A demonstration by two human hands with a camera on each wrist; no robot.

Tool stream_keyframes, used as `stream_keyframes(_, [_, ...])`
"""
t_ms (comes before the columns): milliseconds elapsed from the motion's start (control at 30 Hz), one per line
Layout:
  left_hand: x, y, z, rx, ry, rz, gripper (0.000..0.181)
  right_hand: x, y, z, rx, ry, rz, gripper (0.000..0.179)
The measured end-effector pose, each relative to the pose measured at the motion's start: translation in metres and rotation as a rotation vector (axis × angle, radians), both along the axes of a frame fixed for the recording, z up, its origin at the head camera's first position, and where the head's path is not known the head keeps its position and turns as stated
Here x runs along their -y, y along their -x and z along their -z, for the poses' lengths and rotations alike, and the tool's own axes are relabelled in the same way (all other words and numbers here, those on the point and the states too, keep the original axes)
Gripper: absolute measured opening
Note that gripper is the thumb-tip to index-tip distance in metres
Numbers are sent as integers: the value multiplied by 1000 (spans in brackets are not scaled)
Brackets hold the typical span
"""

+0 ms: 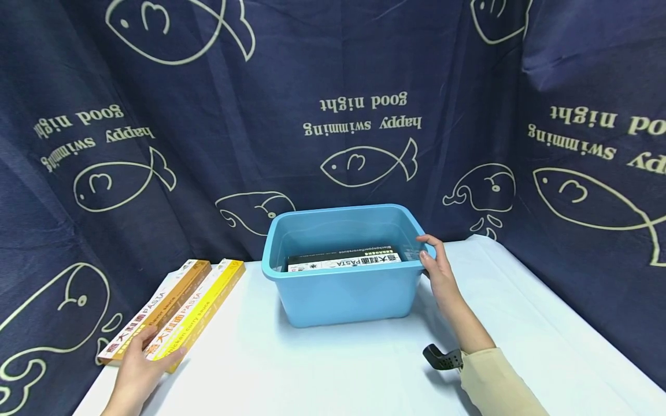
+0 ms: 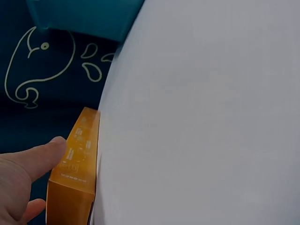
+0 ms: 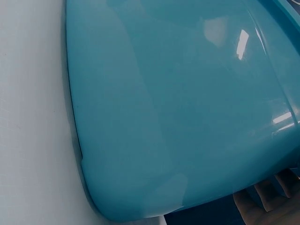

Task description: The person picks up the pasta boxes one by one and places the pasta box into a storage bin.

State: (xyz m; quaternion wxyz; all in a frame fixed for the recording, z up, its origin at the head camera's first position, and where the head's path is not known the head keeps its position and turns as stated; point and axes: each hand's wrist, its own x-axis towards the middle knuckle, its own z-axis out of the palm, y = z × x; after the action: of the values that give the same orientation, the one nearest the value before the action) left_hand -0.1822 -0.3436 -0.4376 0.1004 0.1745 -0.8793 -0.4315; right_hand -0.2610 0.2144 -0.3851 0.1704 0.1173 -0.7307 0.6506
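My left hand [image 1: 139,370] grips the near end of a yellow pasta box [image 1: 210,303] labelled chicken curry sauce, thumb on its right side and fingers over the left. In the left wrist view the thumb lies against the box's yellow side [image 2: 77,164]. Just left of it lies a brown pasta box [image 1: 174,297], parallel to the yellow one. My right hand [image 1: 441,274] holds the right rim of a blue plastic bin [image 1: 348,297], its fingers [image 3: 267,194] partly cut off in the right wrist view. Inside the bin lies a black-and-white pasta box [image 1: 343,258], labelled black pepper flavor sauce.
A white-covered table [image 1: 291,370] carries the bin and boxes. Dark blue curtains [image 1: 281,144] with fish and whale drawings hang behind and on both sides. A black wrist-worn device [image 1: 441,357] sits at the right forearm, by a beige sleeve [image 1: 494,381].
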Motion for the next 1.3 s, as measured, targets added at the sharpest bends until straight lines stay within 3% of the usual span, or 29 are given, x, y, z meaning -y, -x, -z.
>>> stream_keyframes(533, [5, 0, 4, 98, 106, 37, 100, -2, 2, 4, 12, -19, 11, 44])
stream_keyframes(867, [2, 0, 2, 115, 113, 8, 99, -3, 2, 4, 11, -16, 11, 45])
stream_keyframes(1000, [2, -1, 2, 107, 111, -24, 96, -2, 2, 4, 12, -16, 9, 44])
stream_keyframes(1300, [2, -5, -3, 16, 84, -65, 91, -1, 3, 3, 16, -2, 9, 43])
